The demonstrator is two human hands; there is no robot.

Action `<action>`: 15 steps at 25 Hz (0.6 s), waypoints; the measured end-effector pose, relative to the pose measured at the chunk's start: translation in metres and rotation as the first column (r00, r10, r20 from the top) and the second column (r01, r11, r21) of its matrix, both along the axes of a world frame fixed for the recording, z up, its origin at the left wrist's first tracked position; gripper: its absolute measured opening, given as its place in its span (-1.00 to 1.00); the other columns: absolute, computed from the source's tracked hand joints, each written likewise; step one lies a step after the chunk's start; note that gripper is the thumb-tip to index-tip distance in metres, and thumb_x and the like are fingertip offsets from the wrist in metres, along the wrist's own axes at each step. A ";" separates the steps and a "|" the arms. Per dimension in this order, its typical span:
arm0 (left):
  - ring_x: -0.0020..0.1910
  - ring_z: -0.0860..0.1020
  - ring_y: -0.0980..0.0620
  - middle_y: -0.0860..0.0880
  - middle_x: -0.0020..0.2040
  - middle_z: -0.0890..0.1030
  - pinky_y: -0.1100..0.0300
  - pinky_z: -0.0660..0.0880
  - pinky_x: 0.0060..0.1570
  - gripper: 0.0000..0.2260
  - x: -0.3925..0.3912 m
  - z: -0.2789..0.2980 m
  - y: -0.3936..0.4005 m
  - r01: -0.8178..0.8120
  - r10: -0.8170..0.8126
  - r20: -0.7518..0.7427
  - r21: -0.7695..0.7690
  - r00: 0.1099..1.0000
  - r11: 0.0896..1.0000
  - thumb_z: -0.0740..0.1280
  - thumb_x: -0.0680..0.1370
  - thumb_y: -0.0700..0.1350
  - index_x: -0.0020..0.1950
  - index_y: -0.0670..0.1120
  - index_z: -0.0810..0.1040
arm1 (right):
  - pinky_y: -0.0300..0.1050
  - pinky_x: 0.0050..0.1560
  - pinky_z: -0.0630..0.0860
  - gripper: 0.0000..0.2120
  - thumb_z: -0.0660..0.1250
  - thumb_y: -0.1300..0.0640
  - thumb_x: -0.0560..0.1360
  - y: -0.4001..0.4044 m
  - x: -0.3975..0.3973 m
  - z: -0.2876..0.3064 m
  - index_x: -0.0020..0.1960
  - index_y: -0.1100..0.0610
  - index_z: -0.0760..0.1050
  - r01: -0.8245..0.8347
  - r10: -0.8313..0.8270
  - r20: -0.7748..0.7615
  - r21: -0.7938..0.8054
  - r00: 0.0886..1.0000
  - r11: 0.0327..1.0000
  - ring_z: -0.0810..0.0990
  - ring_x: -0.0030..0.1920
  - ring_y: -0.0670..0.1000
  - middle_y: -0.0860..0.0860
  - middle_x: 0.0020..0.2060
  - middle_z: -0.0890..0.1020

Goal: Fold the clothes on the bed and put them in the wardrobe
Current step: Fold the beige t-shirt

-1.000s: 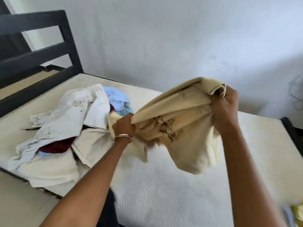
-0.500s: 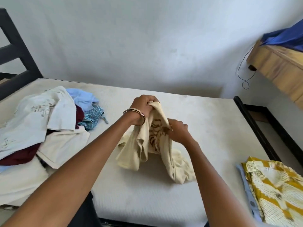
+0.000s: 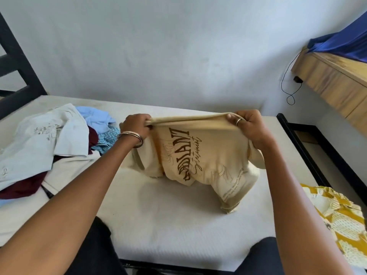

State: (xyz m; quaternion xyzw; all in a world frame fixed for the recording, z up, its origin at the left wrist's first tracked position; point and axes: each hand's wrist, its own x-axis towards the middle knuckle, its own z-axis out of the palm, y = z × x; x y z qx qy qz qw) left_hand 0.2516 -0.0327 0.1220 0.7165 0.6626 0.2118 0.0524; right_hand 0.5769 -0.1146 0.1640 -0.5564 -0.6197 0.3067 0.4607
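Stretching a cream T-shirt (image 3: 200,155) between them, both hands work above the middle of the bed (image 3: 168,225) in the head view. The left hand (image 3: 136,126) grips one end of the shirt's top edge, its fingers curled round the fabric, a metal bangle (image 3: 131,137) on the wrist. The right hand (image 3: 248,124) pinches the other end of that edge, a ring on one finger. The shirt hangs from the taut edge with brown lettering facing the camera, and its lower part rests crumpled on the bed. Left of the shirt lies a heap of unfolded clothes (image 3: 45,143) in pale, blue and maroon. Right of the shirt, near the bed's edge, lies a yellow patterned garment (image 3: 341,225).
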 end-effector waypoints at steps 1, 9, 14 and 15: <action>0.06 0.58 -0.17 -0.09 -0.03 0.66 0.07 0.50 0.00 -0.84 -0.003 -0.009 -0.005 -0.103 0.093 0.323 0.013 0.942 0.995 0.31 0.49 -0.20 -0.02 -0.01 0.64 | -0.16 -0.39 0.27 -0.68 0.56 -0.03 0.36 -0.004 0.002 -0.002 -0.37 0.14 0.53 0.002 0.001 0.063 -0.044 0.998 0.999 0.36 -0.42 -0.06 -0.03 -0.45 0.46; -0.18 0.61 0.22 0.02 -0.09 0.65 0.13 0.53 -0.06 -0.69 -0.030 0.009 -0.047 0.437 -0.250 0.376 -0.580 0.892 0.687 0.37 0.49 0.17 -0.05 -0.07 0.60 | -0.04 -0.20 0.41 -0.78 0.35 0.19 0.51 -0.021 0.027 -0.037 -0.32 0.08 0.52 -0.009 0.214 0.338 -0.518 0.916 0.855 0.52 -0.21 0.09 0.08 -0.31 0.57; -0.31 0.65 0.04 -0.05 -0.22 0.69 0.21 0.56 -0.33 -0.30 -0.048 0.068 -0.028 0.327 -0.425 0.141 -0.854 0.894 0.405 0.67 -0.07 0.19 -0.09 -0.15 0.61 | -0.25 -0.44 0.46 -0.82 0.47 0.27 0.39 -0.036 0.031 -0.011 -0.30 0.23 0.49 -0.179 0.146 -0.104 -0.553 0.984 0.814 0.50 -0.47 -0.08 0.02 -0.45 0.54; -0.30 0.65 0.02 -0.06 -0.23 0.69 0.20 0.55 -0.32 -0.46 -0.049 0.072 -0.020 0.252 -0.452 0.020 -0.851 0.892 0.460 0.68 0.06 0.08 -0.11 -0.14 0.62 | -0.24 -0.41 0.47 -0.80 0.48 0.21 0.44 -0.028 0.035 -0.009 -0.27 0.26 0.52 -0.170 0.177 -0.042 -0.559 0.983 0.812 0.51 -0.45 -0.08 0.02 -0.43 0.56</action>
